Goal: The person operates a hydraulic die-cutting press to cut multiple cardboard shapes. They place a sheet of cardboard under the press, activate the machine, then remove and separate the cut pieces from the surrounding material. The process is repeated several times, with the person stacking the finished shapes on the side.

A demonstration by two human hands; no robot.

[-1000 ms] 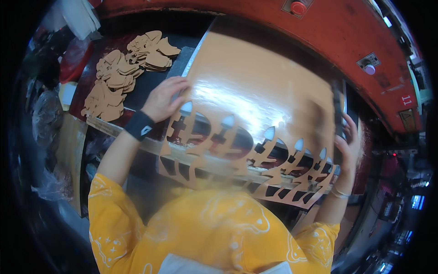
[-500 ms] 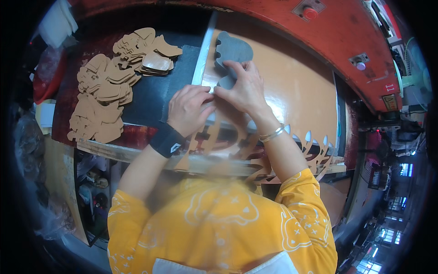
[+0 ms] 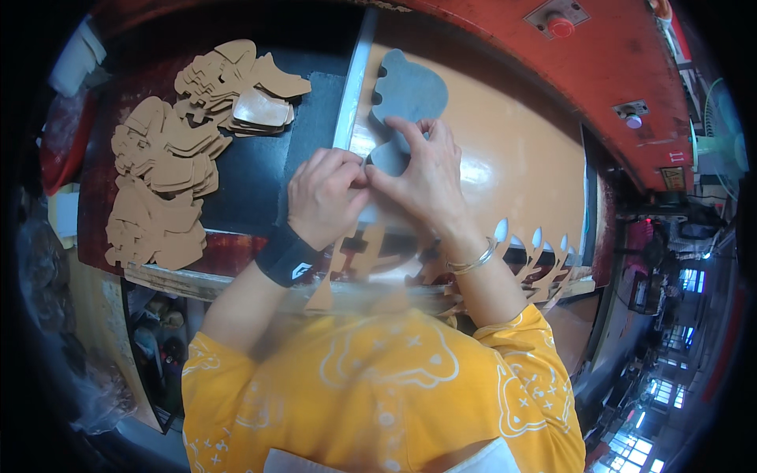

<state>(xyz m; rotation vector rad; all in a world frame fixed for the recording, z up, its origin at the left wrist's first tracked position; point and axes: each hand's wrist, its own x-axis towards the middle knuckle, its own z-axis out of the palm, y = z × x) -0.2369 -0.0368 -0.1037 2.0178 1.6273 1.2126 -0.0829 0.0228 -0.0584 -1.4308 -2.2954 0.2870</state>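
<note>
A grey-blue cutting die [image 3: 416, 88] with a curved outline and notches along its left side lies flat on a glossy tan sheet [image 3: 512, 150]. My right hand [image 3: 426, 169] grips its near part, thumb at the lower left and fingers over the right side. Close beside it, at the sheet's left edge, my left hand [image 3: 325, 193] is closed with thumb and fingers pinched together. What those fingers hold, if anything, is hidden. Near my body, the sheet's front part is cut into holes and thin strips of leftover material [image 3: 359, 256].
Stacks of cut tan pieces [image 3: 162, 150] lie on the dark board [image 3: 252, 185] to the left. A pale strip [image 3: 353, 87] runs along the sheet's left side. Beyond the sheet stands a red machine beam [image 3: 505, 39] with a red push button [image 3: 561, 26].
The view has shifted slightly. More of the die's near end shows beside my right thumb, and the left fingers are tucked closer together. Both hands stay in about the same place.
</note>
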